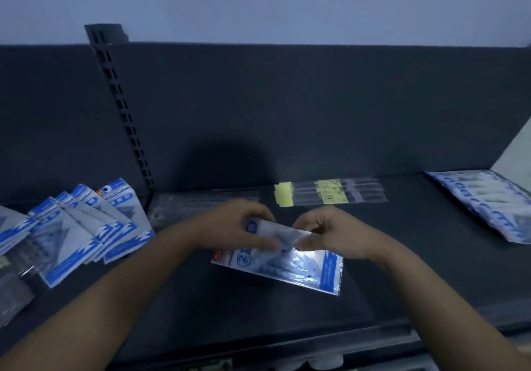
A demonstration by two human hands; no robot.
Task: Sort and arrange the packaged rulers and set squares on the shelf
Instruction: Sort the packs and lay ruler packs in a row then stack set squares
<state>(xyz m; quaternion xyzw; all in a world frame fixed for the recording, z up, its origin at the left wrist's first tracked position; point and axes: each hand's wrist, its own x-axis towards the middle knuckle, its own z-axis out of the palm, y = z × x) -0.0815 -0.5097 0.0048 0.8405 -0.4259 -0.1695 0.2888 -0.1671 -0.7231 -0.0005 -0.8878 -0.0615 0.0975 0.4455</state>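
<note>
My left hand (238, 225) and my right hand (330, 232) both grip a blue-and-white set square packet (280, 234), held just above the dark shelf (402, 270). Under it a stack of similar packets (310, 273) lies flat on the shelf. Clear packaged rulers with yellow labels (330, 192) lie along the back of the shelf. A fanned row of set square packets (86, 232) rests at the left. Another pile of blue-and-white packets (485, 204) sits at the far right.
A slotted black upright (120, 106) rises at the back left against the dark back panel. More clear ruler sleeves (201, 204) lie behind my left hand. Grey packets (11, 290) overlap at the far left edge. The shelf's front lip (316, 339) runs below my forearms.
</note>
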